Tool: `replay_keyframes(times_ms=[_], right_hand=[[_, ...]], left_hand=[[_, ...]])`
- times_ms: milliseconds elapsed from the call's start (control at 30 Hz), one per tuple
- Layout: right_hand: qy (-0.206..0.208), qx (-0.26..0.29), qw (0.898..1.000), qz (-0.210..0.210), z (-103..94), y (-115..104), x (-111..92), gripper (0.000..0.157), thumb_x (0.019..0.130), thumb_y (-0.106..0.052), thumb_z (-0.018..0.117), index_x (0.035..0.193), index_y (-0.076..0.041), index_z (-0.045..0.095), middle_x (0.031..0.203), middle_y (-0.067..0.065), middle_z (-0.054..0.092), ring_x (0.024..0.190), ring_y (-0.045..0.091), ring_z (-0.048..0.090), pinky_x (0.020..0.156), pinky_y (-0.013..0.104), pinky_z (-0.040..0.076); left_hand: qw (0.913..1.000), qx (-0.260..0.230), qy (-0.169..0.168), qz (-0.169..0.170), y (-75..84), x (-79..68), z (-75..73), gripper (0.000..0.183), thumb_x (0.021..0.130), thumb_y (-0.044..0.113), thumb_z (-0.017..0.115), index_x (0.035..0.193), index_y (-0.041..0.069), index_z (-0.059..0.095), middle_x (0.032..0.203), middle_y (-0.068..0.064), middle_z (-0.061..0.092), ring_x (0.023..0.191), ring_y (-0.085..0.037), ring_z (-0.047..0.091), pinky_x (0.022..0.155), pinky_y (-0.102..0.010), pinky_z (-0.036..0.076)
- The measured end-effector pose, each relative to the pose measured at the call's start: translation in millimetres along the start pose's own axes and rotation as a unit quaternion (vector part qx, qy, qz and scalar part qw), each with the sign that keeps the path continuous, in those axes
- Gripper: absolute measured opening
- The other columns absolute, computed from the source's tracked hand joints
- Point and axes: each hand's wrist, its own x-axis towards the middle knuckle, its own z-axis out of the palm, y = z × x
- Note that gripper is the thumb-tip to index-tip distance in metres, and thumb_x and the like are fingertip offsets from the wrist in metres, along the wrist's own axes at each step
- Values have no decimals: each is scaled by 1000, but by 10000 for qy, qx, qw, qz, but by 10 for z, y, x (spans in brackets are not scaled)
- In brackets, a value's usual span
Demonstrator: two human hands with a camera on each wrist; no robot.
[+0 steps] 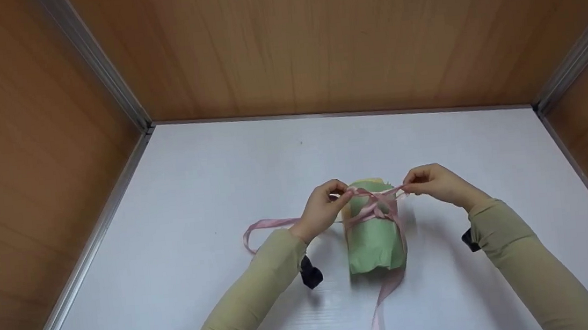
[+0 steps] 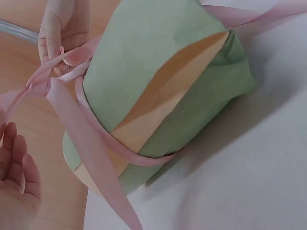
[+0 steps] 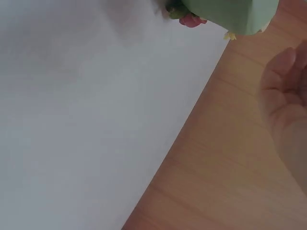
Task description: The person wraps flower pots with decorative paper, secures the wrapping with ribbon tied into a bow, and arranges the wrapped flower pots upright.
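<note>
A bundle wrapped in green paper (image 1: 376,243) lies on the white table, a pink ribbon (image 1: 370,212) crossing and circling it. Between thumb and fingers, my left hand (image 1: 320,211) pinches the ribbon near the bundle's far end. Opposite it, my right hand (image 1: 439,184) pinches another part and holds it out to the right. A ribbon knot (image 2: 39,87) shows between both hands in the left wrist view, beside a tan strip of paper (image 2: 163,93). In the right wrist view, a red flower (image 3: 192,20) and a yellow flower (image 3: 230,36) peek out past the wrap.
One ribbon tail (image 1: 387,296) trails toward the table's front; another length (image 1: 270,223) loops out left behind my left forearm. The white tabletop (image 1: 218,167) is bounded by wooden panels (image 1: 314,39) at the back and both sides, with metal rails (image 1: 107,70) at the corners.
</note>
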Motion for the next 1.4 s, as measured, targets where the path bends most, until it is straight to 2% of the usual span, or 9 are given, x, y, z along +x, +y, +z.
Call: replay_keyframes(times_ms=[133, 267, 467, 633, 733, 867, 967, 1167, 1400], right_hand=[[-41, 489, 9988, 93, -63, 44, -25, 25, 94, -21, 59, 98, 4, 59, 85, -4, 63, 81, 11, 57, 77, 26, 49], [-157, 1243, 9921, -22, -102, 102, -28, 13, 96, -17, 56, 95, -3, 57, 89, -5, 65, 82, 6, 60, 79, 22, 51], [-325, 2196, 9746, -311, -125, 171, -29, 8, 98, -12, 50, 92, -14, 55, 88, -5, 63, 83, 5, 61, 80, 21, 52], [-443, 2542, 9652, -428, -132, 202, -23, 12, 99, -11, 48, 91, -16, 56, 80, -7, 59, 71, 2, 55, 70, 19, 50], [-390, 2318, 9714, -342, -141, 222, -28, 10, 98, -12, 50, 91, -15, 56, 78, -8, 55, 68, 1, 51, 68, 18, 48], [-319, 1606, 9864, -148, -168, 276, -57, 7, 97, -15, 54, 91, -14, 58, 77, -9, 53, 70, 2, 50, 68, 19, 47], [-334, 1158, 9927, -100, -203, 337, -99, 8, 95, -16, 56, 90, -11, 58, 74, -9, 53, 69, 3, 50, 67, 20, 47], [-411, 754, 9963, -37, -283, 435, -201, 20, 95, -16, 57, 94, 4, 56, 73, -8, 55, 71, 6, 51, 67, 22, 48], [-555, 301, 9979, 116, -334, 480, -267, 24, 93, -18, 60, 95, 6, 59, 72, -7, 58, 68, 8, 53, 65, 23, 47]], left_hand=[[9997, -209, -36, -74, -16, 0, -22, 19, 95, 16, 58, 91, -2, 63, 95, -16, 64, 91, -16, 58, 83, -25, 49], [9966, -779, -151, -198, -30, 7, -19, 20, 96, 15, 56, 92, -5, 61, 98, -22, 64, 91, -15, 59, 84, -27, 49], [9822, -1768, -311, -556, -25, 35, 4, 14, 98, 13, 51, 91, 3, 58, 90, -3, 65, 91, -9, 60, 93, -40, 48], [9772, -1996, -320, -646, -22, 56, 11, 11, 98, 10, 50, 93, 3, 57, 84, 6, 62, 88, -7, 59, 91, -37, 49], [9781, -1956, -274, -655, -32, 63, 6, 10, 97, 8, 50, 93, 3, 57, 80, 8, 60, 83, -6, 58, 91, -40, 48], [9814, -1784, -331, -629, -54, 62, -27, 10, 97, 6, 50, 91, 1, 56, 77, 7, 57, 78, -5, 56, 93, -46, 46], [9840, -1575, -409, -722, -73, 54, -81, 11, 97, 6, 50, 91, 0, 55, 78, 6, 55, 78, -5, 55, 93, -45, 47], [9874, -1169, -437, -973, -111, 33, -211, 11, 97, 7, 50, 92, -1, 56, 80, 4, 55, 79, -7, 54, 86, -33, 51], [9932, -302, -599, -947, -144, 40, -333, 11, 97, 8, 52, 89, 2, 57, 76, 4, 56, 79, -16, 54, 84, -34, 46]])
